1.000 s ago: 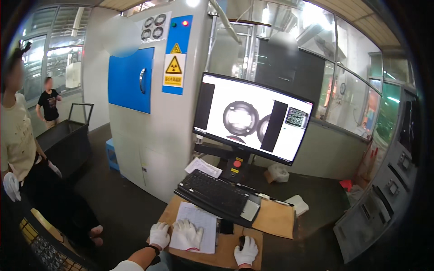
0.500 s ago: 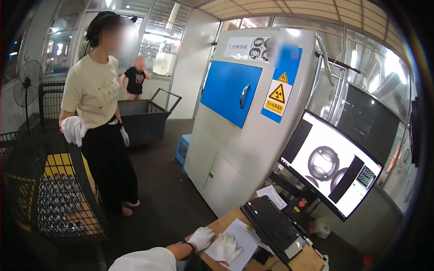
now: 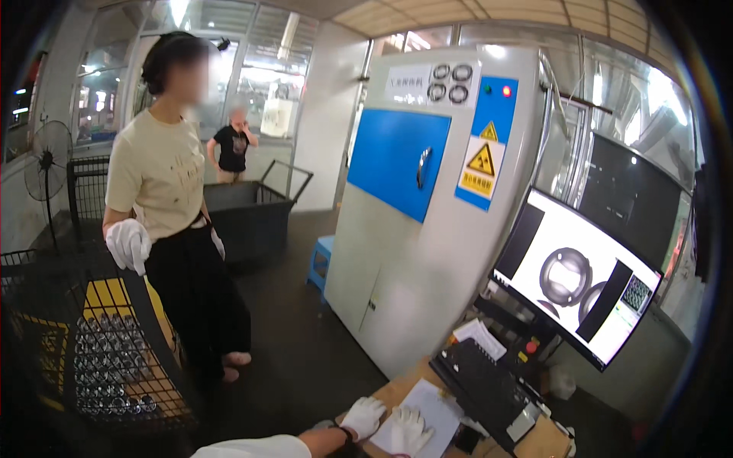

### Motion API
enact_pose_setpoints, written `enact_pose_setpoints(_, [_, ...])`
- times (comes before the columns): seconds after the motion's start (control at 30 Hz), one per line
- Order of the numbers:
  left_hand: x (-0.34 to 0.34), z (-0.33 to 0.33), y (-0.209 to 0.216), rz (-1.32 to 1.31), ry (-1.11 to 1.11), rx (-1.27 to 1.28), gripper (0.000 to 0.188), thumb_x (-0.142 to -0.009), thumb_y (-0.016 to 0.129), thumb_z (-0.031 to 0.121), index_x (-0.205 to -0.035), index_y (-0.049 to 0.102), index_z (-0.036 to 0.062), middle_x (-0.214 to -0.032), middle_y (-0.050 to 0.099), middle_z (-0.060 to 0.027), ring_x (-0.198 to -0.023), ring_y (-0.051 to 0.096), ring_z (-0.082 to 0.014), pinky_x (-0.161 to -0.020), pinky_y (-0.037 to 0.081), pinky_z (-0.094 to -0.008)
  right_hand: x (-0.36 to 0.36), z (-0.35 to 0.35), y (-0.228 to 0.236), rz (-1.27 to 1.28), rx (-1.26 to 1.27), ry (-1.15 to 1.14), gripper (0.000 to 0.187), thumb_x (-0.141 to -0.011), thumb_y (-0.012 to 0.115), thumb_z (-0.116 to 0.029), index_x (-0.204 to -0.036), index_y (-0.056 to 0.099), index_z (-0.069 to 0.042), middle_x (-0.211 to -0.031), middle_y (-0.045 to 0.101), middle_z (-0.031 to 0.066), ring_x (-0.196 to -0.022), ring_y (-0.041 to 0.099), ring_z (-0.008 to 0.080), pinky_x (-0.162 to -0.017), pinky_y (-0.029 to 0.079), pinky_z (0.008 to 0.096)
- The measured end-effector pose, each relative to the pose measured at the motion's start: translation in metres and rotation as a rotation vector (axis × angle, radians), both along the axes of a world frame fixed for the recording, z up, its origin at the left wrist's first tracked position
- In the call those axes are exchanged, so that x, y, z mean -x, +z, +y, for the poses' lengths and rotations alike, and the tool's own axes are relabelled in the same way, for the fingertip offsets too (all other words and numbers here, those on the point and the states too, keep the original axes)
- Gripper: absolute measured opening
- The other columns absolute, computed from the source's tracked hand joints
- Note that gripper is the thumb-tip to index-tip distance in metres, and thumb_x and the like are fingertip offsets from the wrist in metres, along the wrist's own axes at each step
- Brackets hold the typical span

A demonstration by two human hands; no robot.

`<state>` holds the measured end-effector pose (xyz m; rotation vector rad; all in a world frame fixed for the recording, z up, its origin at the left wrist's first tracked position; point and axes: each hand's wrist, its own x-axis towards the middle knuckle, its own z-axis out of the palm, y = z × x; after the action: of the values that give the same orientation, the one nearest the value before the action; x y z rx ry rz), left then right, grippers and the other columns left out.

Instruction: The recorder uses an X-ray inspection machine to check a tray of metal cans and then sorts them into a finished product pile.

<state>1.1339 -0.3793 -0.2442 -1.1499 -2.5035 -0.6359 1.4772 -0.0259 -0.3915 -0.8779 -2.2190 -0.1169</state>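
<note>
Head view showed the loose white glove (image 3: 411, 433), fingers toward twelve o'clock, lying at four o'clock from the left hand (image 3: 363, 417), its fingers loosely bent around nothing visible.

Brown tabletop (image 3: 408, 377) with white paper (image 3: 434, 398), a white glove (image 3: 409, 433) atop it, black keyboard (image 3: 479, 383) alongside.

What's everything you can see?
Boxy metal cabinet: 1, grey and blue, centre
Flat monitor: 1, black frame, right
Flat keyboard: 1, black, below monitor
Flat tabletop: 1, brown, bottom
Papers: 2+, white, beside keyboard
Loose cloth glove: 1, white, on paper
Low stool: 1, blue, beside cabinet
Deep cart: 1, dark, back left
Mesh basket: 1, black, left
Shiny parts: many, silver, in basket
People: 2, cream shirt, black shirt, left
Wearer's left hand: 1, gloved white, on tabletop
</note>
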Motion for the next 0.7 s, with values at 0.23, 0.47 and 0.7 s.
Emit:
enact_pose_setpoints(0.23, [0.015,0.008,0.012,0.018,-0.082,-0.107,0.02,-0.086,0.06,0.016,-0.102,0.07,0.0085,-0.116,0.069,-0.0125,-0.112,0.063,-0.0324,-0.098,0.048,-0.0471,0.019,-0.12,0.214,-0.061,0.237,-0.038,0.053,-0.086,0.07,-0.024,-0.135,0.06,-0.004,-0.13,0.065,0.0249,-0.116,0.063,0.0447,-0.101,0.051,0.0532])
enact_pose_setpoints(0.47, [0.009,0.015,0.0,0.093,-0.087,-0.131,0.025,-0.077,0.065,0.014,-0.101,0.068,0.009,-0.112,0.067,-0.0122,-0.111,0.061,-0.0349,-0.098,0.046,-0.0494,0.039,-0.076,0.164,-0.038,0.205,-0.048,0.062,-0.077,0.072,-0.024,-0.135,0.057,-0.006,-0.132,0.06,0.0222,-0.108,0.062,0.0448,-0.092,0.052,0.055])
enact_pose_setpoints(0.7, [0.017,0.013,-0.021,0.122,-0.121,-0.117,0.032,-0.073,0.066,0.015,-0.103,0.067,0.0074,-0.109,0.065,-0.0127,-0.111,0.058,-0.0359,-0.101,0.044,-0.0507,0.033,-0.083,0.162,-0.045,0.263,-0.088,0.063,-0.078,0.072,-0.031,-0.137,0.058,-0.014,-0.135,0.06,0.0179,-0.111,0.062,0.0417,-0.094,0.05,0.0558])
